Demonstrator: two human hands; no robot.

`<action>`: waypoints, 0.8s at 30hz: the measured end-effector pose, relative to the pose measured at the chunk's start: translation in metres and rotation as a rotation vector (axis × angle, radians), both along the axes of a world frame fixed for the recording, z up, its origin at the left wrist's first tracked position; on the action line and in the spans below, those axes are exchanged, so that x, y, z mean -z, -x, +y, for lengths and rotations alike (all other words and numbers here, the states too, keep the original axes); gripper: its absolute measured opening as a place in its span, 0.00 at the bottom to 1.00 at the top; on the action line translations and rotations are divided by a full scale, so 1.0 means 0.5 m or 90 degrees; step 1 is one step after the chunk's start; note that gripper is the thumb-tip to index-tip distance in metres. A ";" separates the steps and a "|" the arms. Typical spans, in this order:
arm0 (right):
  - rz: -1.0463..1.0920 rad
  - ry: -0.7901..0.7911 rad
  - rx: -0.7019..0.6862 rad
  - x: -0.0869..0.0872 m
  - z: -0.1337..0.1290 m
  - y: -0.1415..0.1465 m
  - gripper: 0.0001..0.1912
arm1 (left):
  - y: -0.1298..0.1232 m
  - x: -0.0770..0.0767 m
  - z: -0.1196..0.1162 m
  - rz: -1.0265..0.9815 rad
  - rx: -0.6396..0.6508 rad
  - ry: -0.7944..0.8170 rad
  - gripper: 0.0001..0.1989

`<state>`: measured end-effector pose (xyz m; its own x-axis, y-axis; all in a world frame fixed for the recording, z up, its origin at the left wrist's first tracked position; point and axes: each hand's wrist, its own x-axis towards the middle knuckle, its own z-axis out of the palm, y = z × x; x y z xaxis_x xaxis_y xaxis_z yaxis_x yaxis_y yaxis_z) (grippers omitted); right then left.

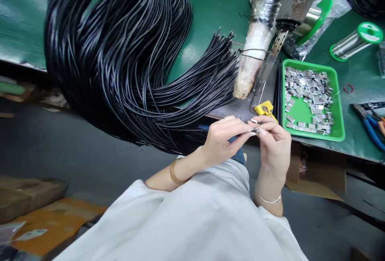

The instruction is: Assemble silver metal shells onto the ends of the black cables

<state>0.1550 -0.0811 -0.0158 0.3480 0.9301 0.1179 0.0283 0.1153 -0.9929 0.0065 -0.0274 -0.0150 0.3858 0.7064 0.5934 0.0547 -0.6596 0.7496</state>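
My left hand and my right hand meet at the table's front edge, fingertips almost touching. Each is closed in a pinch around something small and partly hidden; a dark bit and a whitish bit show between the fingers. Just beyond them lies a yellow piece below a metal holder. A big bundle of black cables spreads over the table at the left, its stripped ends pointing to the middle. To the right of my hands, a green tray holds several small silver metal parts.
A plastic-wrapped tube and a soldering iron slant over the table. Solder spools and blue-handled pliers are at the right. An open cardboard box sits under the table; more boxes stand at the lower left.
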 end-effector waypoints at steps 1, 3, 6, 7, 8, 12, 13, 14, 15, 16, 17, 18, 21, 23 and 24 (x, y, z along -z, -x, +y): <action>0.007 0.015 -0.029 0.002 0.000 -0.006 0.10 | 0.002 -0.002 0.001 -0.003 0.016 0.001 0.05; 0.015 0.029 -0.066 0.005 0.001 -0.013 0.13 | 0.006 -0.006 0.004 -0.008 0.057 0.069 0.06; -0.007 0.010 -0.030 0.002 -0.001 -0.005 0.10 | 0.012 -0.015 0.012 -0.047 0.155 0.341 0.10; -0.033 -0.003 0.013 -0.001 -0.001 0.002 0.08 | 0.013 -0.017 0.015 -0.064 0.186 0.443 0.13; -0.066 -0.020 0.068 -0.005 -0.001 0.009 0.05 | 0.014 -0.018 0.019 -0.081 0.211 0.532 0.15; -0.183 -0.115 0.234 -0.021 -0.003 0.030 0.06 | 0.009 -0.019 0.032 -0.130 0.221 0.694 0.18; -0.216 -0.140 0.240 -0.023 -0.005 0.032 0.07 | 0.007 -0.019 0.034 -0.140 0.212 0.704 0.19; -0.257 -0.165 0.235 -0.024 -0.006 0.032 0.07 | 0.006 -0.019 0.036 -0.149 0.203 0.709 0.18; -0.304 -0.189 0.226 -0.023 -0.008 0.031 0.07 | 0.004 -0.020 0.037 -0.155 0.197 0.711 0.18; -0.352 -0.211 0.216 -0.022 -0.010 0.030 0.08 | 0.002 -0.021 0.038 -0.158 0.193 0.710 0.18; -0.394 -0.228 0.204 -0.020 -0.011 0.029 0.09 | 0.001 -0.022 0.038 -0.159 0.193 0.704 0.17; -0.422 -0.237 0.193 -0.017 -0.011 0.028 0.11 | 0.001 -0.022 0.039 -0.160 0.193 0.696 0.16; -0.394 -0.217 0.189 -0.010 -0.006 0.027 0.09 | 0.000 -0.024 0.042 -0.168 0.195 0.679 0.15; -0.314 -0.182 0.198 -0.008 0.000 0.026 0.05 | 0.000 -0.024 0.044 -0.173 0.192 0.673 0.15; -0.279 -0.168 0.199 -0.008 0.002 0.026 0.04 | -0.001 -0.024 0.045 -0.177 0.188 0.668 0.15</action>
<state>0.1420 -0.0799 -0.0119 0.4663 0.7114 0.5258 0.5016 0.2770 -0.8196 0.0068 -0.0051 -0.0029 0.5674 0.8098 -0.1494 -0.2543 0.3449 0.9035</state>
